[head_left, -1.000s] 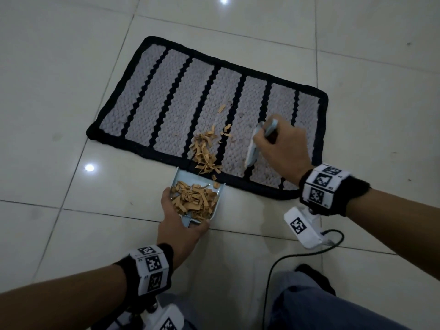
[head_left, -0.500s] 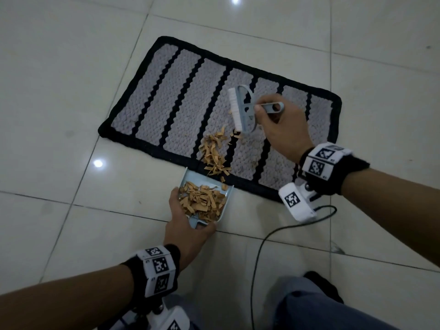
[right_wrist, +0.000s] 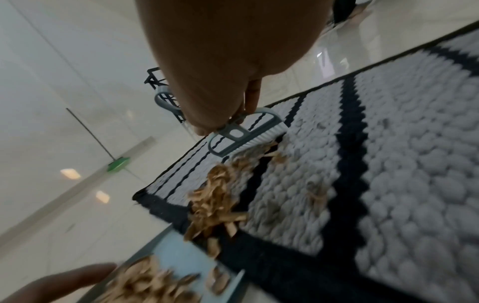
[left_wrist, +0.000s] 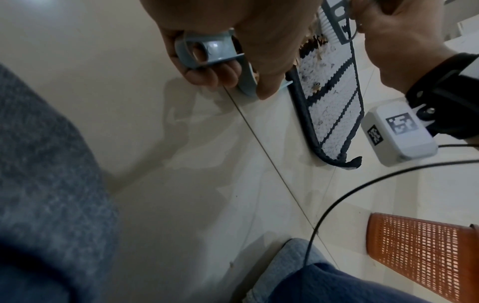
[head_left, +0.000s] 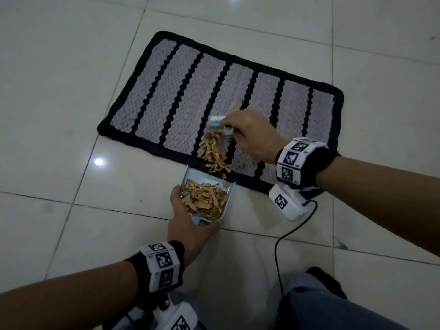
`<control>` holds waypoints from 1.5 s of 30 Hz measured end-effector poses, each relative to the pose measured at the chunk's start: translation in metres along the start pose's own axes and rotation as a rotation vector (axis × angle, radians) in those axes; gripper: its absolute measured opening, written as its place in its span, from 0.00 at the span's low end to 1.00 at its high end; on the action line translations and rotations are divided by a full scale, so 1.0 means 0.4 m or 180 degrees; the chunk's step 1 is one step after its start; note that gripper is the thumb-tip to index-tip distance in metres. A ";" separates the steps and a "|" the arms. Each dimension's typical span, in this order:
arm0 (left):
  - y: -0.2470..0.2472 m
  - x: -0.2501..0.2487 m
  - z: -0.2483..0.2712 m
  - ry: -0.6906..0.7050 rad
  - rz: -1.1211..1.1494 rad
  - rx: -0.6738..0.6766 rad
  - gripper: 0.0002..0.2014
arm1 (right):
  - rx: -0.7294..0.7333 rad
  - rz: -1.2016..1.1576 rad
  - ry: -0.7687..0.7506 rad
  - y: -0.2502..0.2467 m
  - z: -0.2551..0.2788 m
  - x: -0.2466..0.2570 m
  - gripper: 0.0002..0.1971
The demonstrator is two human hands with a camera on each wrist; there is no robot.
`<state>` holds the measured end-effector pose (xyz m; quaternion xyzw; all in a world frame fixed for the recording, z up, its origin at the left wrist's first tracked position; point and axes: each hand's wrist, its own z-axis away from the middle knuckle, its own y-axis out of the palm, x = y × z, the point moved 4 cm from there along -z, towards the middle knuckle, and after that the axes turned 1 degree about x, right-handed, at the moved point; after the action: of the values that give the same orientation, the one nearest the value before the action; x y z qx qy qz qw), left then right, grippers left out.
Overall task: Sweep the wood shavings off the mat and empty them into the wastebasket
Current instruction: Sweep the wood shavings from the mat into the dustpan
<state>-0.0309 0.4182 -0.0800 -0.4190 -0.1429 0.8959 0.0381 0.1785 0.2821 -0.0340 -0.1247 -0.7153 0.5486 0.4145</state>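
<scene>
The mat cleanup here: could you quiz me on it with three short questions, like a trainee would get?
1. True or false: the dustpan already holds wood shavings.
2. Which hand grips the small brush?
3. Multiple choice: the dustpan's front lip sits A) at the striped mat's near edge, B) on the mat's middle, C) inside the orange wastebasket.

Key: 1 true; 2 the right hand, while the left hand holds the dustpan; 3 A.

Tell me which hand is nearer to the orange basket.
Right. The right hand is on the orange basket side; the left hand holds the dustpan farther off.
</scene>
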 end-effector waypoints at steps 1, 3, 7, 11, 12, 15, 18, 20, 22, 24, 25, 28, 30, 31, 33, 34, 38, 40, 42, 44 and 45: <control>-0.001 -0.004 0.002 -0.0014 0.0002 0.0003 0.57 | 0.0009 -0.0021 -0.0024 0.007 0.007 0.015 0.15; -0.003 -0.009 0.002 -0.0052 0.0073 0.0033 0.57 | -0.0001 -0.0189 -0.0068 0.008 0.028 0.039 0.16; -0.008 -0.014 -0.003 -0.0121 0.0231 0.0211 0.55 | -0.0027 -0.0510 -0.0121 -0.016 0.084 0.059 0.15; -0.012 -0.017 -0.015 -0.0193 0.0320 0.0355 0.53 | -0.0373 -0.0796 0.0083 -0.050 0.094 0.053 0.13; -0.011 -0.018 -0.019 -0.0205 0.0334 0.0384 0.53 | -0.0481 -0.0806 0.0118 -0.053 0.080 0.050 0.12; -0.010 -0.018 -0.021 -0.0298 0.0349 0.0441 0.52 | -0.0398 -0.0758 0.0151 -0.036 0.023 0.054 0.12; -0.022 -0.013 -0.022 -0.0362 0.0325 0.0500 0.51 | 0.0280 -0.0684 -0.0065 0.002 0.015 0.075 0.13; -0.031 -0.017 -0.024 -0.0431 0.0223 0.0595 0.50 | 0.0547 -0.0669 -0.0183 0.014 0.042 0.084 0.13; -0.042 -0.025 -0.028 -0.0555 0.0130 0.0715 0.49 | 0.0596 -0.0675 -0.0283 0.017 0.075 0.088 0.15; -0.049 -0.029 -0.039 -0.0684 0.0106 0.0835 0.49 | 0.0686 -0.0609 -0.0501 0.024 0.110 0.092 0.17; -0.052 -0.027 -0.045 -0.0738 0.0076 0.0893 0.49 | 0.0735 -0.0559 -0.0632 0.026 0.126 0.095 0.18; -0.057 -0.022 -0.062 -0.0807 0.0017 0.0943 0.49 | 0.0734 -0.0509 -0.0873 0.019 0.162 0.106 0.17; -0.058 -0.023 -0.065 -0.0823 0.0037 0.0948 0.48 | 0.0658 -0.0576 -0.0807 0.010 0.180 0.102 0.19; -0.060 -0.022 -0.067 -0.0833 0.0052 0.0949 0.47 | 0.0606 -0.0630 -0.0733 0.002 0.179 0.100 0.20; -0.064 -0.016 -0.065 -0.0816 0.0095 0.0942 0.46 | 0.0388 -0.0710 -0.0661 -0.025 0.153 0.102 0.15; -0.064 -0.010 -0.069 -0.0824 0.0096 0.0952 0.44 | 0.0240 -0.0727 -0.0631 -0.039 0.125 0.095 0.11; -0.073 -0.006 -0.059 -0.0893 0.0143 0.1005 0.42 | -0.0100 -0.0527 -0.0482 -0.058 -0.005 0.059 0.11; -0.079 -0.013 -0.065 -0.0902 0.0162 0.1042 0.44 | 0.0032 -0.0451 -0.0218 -0.036 -0.053 0.040 0.12; -0.083 -0.017 -0.074 -0.0897 0.0144 0.1111 0.47 | 0.0276 -0.0419 0.0019 -0.020 -0.075 0.035 0.14; -0.087 -0.013 -0.081 -0.0911 0.0172 0.1190 0.48 | 0.0416 -0.0409 0.0117 -0.020 -0.068 0.041 0.15; -0.090 -0.008 -0.082 -0.0928 0.0205 0.1209 0.48 | 0.0458 -0.0439 0.0127 -0.020 -0.056 0.047 0.16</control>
<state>-0.0057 0.4594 -0.0870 -0.2749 0.0376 0.9584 0.0666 0.1853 0.3063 -0.0170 -0.0560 -0.6725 0.5662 0.4733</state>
